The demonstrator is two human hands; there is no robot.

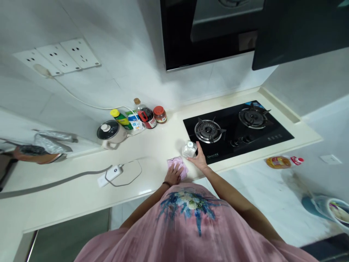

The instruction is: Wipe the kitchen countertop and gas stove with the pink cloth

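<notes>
My left hand (174, 174) lies flat on a pink cloth (182, 168) near the front edge of the white counter (81, 196), fingers spread over it. My right hand (198, 157) wraps around a small clear jar with a white lid (189, 149) standing on the counter just left of the black gas hob (237, 129). The jar is upright and touches the counter.
At the back stand a small electric pot (110, 133), a yellow-capped bottle (121, 118), a carton (135, 120), a dark sauce bottle (146, 115) and a red-lidded jar (160, 114). A charger with cable (114, 172) lies to the left. A bin (336, 213) stands on the floor.
</notes>
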